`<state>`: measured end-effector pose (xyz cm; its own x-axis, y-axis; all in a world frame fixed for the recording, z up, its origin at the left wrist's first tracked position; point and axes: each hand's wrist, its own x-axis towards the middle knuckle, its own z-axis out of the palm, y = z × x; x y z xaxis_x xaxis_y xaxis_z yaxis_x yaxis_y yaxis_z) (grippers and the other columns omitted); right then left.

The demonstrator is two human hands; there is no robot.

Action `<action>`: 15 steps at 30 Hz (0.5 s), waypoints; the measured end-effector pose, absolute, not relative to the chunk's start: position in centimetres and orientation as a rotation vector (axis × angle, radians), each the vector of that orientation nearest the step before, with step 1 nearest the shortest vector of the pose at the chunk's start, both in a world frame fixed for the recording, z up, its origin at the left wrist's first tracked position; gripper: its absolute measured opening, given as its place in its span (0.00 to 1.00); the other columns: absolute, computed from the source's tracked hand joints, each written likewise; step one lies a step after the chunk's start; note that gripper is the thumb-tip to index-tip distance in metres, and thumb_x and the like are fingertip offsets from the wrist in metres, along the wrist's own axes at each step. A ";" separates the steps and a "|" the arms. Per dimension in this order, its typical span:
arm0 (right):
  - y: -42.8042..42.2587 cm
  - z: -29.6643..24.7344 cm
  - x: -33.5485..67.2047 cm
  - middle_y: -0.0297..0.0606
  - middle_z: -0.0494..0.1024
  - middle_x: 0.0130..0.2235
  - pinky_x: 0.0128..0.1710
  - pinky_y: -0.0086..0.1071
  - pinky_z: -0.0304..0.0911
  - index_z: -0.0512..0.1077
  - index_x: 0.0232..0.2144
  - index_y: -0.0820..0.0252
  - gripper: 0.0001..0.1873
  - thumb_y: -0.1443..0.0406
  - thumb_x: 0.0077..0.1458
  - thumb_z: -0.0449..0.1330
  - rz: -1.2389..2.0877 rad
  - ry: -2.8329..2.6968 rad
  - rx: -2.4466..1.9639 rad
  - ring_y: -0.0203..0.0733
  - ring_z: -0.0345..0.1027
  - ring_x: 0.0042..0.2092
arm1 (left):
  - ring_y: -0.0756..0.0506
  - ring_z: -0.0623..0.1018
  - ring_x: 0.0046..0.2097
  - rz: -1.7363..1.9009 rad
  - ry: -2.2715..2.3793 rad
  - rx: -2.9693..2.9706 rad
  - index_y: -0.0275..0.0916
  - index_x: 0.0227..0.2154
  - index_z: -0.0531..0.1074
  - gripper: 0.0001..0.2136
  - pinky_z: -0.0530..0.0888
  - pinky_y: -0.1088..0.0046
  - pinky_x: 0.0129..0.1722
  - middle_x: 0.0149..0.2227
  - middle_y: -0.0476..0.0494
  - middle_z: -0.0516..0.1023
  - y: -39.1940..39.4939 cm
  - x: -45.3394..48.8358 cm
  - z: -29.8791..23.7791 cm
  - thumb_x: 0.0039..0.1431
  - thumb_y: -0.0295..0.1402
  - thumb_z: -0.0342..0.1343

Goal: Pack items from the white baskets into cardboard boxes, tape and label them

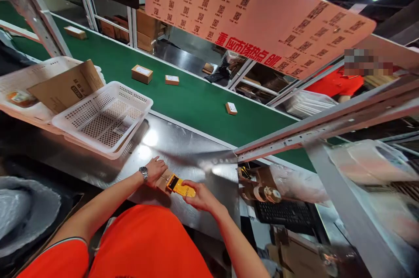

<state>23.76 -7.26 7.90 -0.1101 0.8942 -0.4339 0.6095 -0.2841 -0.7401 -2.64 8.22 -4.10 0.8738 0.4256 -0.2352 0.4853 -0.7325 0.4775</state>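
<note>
In the head view my right hand (pixel 199 197) grips a yellow tape dispenser (pixel 183 187) with a dark front end. That end touches or sits just over a small brown cardboard box (pixel 163 183) on the metal worktable (pixel 196 160). My left hand (pixel 155 172), with a watch at its wrist, holds the box from its left side; some of its fingers are hidden. A white plastic basket (pixel 103 116) stands farther back on the left, with a labelled item inside.
Behind the table runs a green conveyor belt (pixel 196 103) carrying several small labelled boxes. A flattened carton (pixel 67 88) leans in another basket at left. Metal posts and a hanging board of codes (pixel 262 20) frame the space. A keyboard (pixel 284 212) lies at right. Another person (pixel 337 84) is beyond.
</note>
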 end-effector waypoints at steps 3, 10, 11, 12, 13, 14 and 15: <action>-8.6 9.0 26.5 0.28 0.79 0.27 0.30 0.29 0.55 0.89 0.50 0.50 0.25 0.64 0.47 0.70 1.329 -1.822 -1.985 0.37 0.64 0.27 | 0.20 0.81 0.60 -0.101 0.655 2.493 0.35 0.62 0.77 0.42 0.63 0.37 0.75 0.58 0.22 0.83 8.7 -2.9 -4.7 0.45 0.49 0.77; -5.9 4.2 25.1 0.26 0.80 0.27 0.33 0.29 0.58 0.90 0.44 0.53 0.21 0.66 0.45 0.72 1.268 -1.895 -2.061 0.36 0.66 0.30 | 0.21 0.80 0.59 -0.123 0.661 2.542 0.35 0.61 0.76 0.42 0.70 0.43 0.67 0.59 0.24 0.82 8.6 -2.6 -4.7 0.42 0.47 0.77; -5.4 3.2 24.4 0.26 0.80 0.27 0.33 0.29 0.59 0.90 0.43 0.53 0.20 0.66 0.44 0.73 1.266 -1.880 -2.096 0.37 0.68 0.30 | 0.21 0.79 0.60 -0.130 0.657 2.539 0.34 0.61 0.76 0.42 0.70 0.43 0.67 0.59 0.24 0.82 8.6 -2.5 -4.5 0.42 0.46 0.77; -5.0 2.5 24.0 0.27 0.81 0.27 0.33 0.29 0.60 0.90 0.42 0.53 0.19 0.66 0.43 0.74 1.242 -1.868 -2.140 0.38 0.70 0.30 | 0.21 0.79 0.60 -0.134 0.659 2.525 0.34 0.61 0.76 0.42 0.70 0.43 0.67 0.59 0.24 0.82 8.5 -2.5 -4.3 0.41 0.45 0.77; -4.9 1.9 23.8 0.28 0.82 0.27 0.33 0.29 0.61 0.90 0.41 0.53 0.19 0.66 0.43 0.74 1.196 -1.860 -2.191 0.39 0.72 0.31 | 0.20 0.79 0.61 -0.132 0.676 2.492 0.34 0.62 0.76 0.43 0.69 0.42 0.68 0.59 0.23 0.82 8.5 -2.5 -4.0 0.40 0.43 0.78; -5.1 1.5 24.0 0.31 0.84 0.30 0.34 0.30 0.63 0.90 0.44 0.52 0.21 0.65 0.44 0.74 1.141 -1.848 -2.244 0.41 0.75 0.32 | 0.20 0.79 0.61 -0.121 0.712 2.444 0.34 0.62 0.77 0.44 0.69 0.41 0.69 0.59 0.23 0.82 8.5 -2.5 -3.8 0.38 0.42 0.78; -5.5 1.2 24.4 0.34 0.87 0.33 0.36 0.31 0.65 0.89 0.49 0.51 0.24 0.64 0.47 0.73 1.067 -1.826 -2.307 0.44 0.79 0.35 | 0.18 0.79 0.62 -0.093 0.772 2.387 0.35 0.62 0.77 0.45 0.69 0.40 0.69 0.60 0.22 0.82 8.6 -2.5 -3.6 0.37 0.43 0.79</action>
<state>24.43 -5.48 1.16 0.0869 0.8640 -0.4959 0.8560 -0.3194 -0.4064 -2.47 8.55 -3.55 0.8267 0.5065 -0.2450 0.5502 -0.6367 0.5403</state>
